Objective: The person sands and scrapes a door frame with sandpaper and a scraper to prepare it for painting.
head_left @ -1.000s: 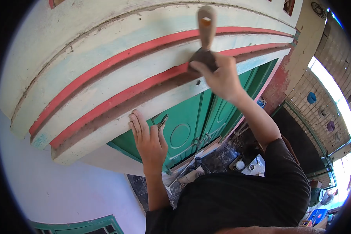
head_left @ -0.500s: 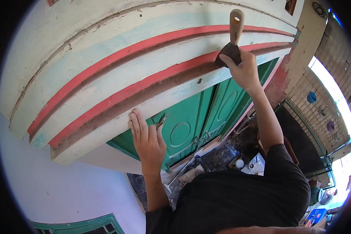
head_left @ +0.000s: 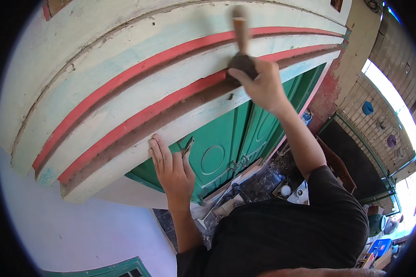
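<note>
My right hand (head_left: 263, 87) grips a putty knife with a wooden handle (head_left: 241, 37) and a dark, wide blade (head_left: 242, 67). Its fingers and thumb press on the blade, the handle points up, and motion blurs the tool. The blade's edge lies at the dusty brown ledge (head_left: 185, 104) under the lower red stripe (head_left: 180, 96). My left hand (head_left: 173, 168) rests its fingertips on the cream lower edge of the moulding (head_left: 125, 159). A small thin, greyish piece (head_left: 188, 145) sticks out by its thumb; I cannot tell what it is.
Below the moulding are green panelled doors (head_left: 235, 129). Tools and a white tub (head_left: 285, 190) lie on the dark tiled floor further down. A brick wall with hanging pots (head_left: 367, 108) is on the right, near a green metal frame (head_left: 365, 147). A pale wall (head_left: 92, 231) is at lower left.
My right hand and the putty knife have moved left along the ledge. My left hand has shifted very slightly left, and the small piece by its thumb moved with it.
</note>
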Available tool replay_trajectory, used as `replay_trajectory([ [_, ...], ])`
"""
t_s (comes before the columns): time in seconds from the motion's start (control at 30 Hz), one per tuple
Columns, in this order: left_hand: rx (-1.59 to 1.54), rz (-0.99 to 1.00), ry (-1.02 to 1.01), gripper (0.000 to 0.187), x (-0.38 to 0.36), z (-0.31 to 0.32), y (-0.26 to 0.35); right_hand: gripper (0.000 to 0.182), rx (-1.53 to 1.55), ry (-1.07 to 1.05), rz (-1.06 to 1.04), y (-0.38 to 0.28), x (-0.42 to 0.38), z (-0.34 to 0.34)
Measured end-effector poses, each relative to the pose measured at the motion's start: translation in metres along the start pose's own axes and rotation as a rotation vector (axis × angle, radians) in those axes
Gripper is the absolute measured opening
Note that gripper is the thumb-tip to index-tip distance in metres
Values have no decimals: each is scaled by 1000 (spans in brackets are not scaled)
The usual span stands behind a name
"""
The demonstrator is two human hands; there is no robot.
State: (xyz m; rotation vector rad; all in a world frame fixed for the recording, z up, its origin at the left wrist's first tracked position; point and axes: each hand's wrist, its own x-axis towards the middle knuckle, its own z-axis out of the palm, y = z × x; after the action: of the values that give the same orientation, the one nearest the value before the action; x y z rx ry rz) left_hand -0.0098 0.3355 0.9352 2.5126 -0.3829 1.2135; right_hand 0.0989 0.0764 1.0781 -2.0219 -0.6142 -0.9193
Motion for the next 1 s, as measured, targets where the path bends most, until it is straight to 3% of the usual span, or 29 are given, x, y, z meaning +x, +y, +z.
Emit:
replay_trajectory([
  [0.07, 10, -21, 3, 15, 1, 1, 3, 23, 186, -33, -143, -8, -3, 26],
  [0.13, -3, -12, 10, 14, 2, 3, 5, 21, 106, -250, 31, -49, -3, 19],
  [0.37, -85, -21, 78, 9, -10, -8, 11, 21, 161, -84, -121, -44, -9, 41],
  [0.47, -46, -53, 94, 9, -15, -12, 14, 20, 291, -135, -108, -55, -12, 41],
  [0.67, 16, -120, 140, 8, -20, -25, 9, 20, 114, -102, -77, -44, -11, 41],
  [0.73, 26, -124, 136, 9, -19, -20, 5, 19, 252, -162, -214, -57, -15, 50],
  [0.77, 39, -122, 139, 10, -18, -19, 3, 20, 336, -201, -138, -63, -16, 49],
  [0.93, 46, -139, 122, 9, -20, -19, 3, 23, 231, -88, -112, -51, -12, 57],
  [1.0, 50, -142, 121, 7, -19, -17, 3, 21, 265, -164, -215, -60, -14, 60],
])
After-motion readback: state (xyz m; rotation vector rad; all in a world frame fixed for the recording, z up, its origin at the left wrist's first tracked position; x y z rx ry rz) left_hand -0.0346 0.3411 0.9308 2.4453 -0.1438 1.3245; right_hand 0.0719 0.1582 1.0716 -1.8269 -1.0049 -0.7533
